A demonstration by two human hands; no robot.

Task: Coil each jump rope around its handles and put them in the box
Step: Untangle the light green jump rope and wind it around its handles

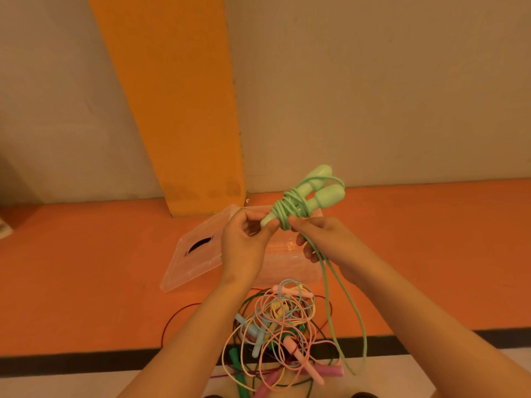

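— What lies nearest us?
— Both forearms come in from the bottom edge and are cut off there. Two dark shapes at that edge are too clipped for us to identify. Between the arms sits the pile of jump ropes (283,328), a tangle of pink, yellow, blue, green and dark red cords and handles. We cannot count them or follow any single cord. The pile straddles a black strip (86,361) that divides pale floor from the orange floor (86,282).

— And our hands?
— Our left hand (244,242) has its fingers curled round the lower ends of the green jump rope (313,193), holding its two handles side by side, tilted up to the right. Our right hand (324,239) pinches the cord right at the coil, thumb and forefinger closed on it; its other fingers are partly hidden. Several turns are already wound round the handles. The rest of the cord hangs past the right wrist down to the pale floor beside the pile.

— Where is the box?
— The clear box (287,271) stands on the orange floor just beyond the pile, mostly hidden behind our hands, so we cannot tell what is inside. Its lid (195,254) touches the box's left side and is tilted. A dark curved mark shows on it, and we cannot make out what it is. Orange floor lies open to left and right of the box. Beyond stands the wall (373,96) with an orange band (178,110). A pale object (3,228) is cut off at the left edge.
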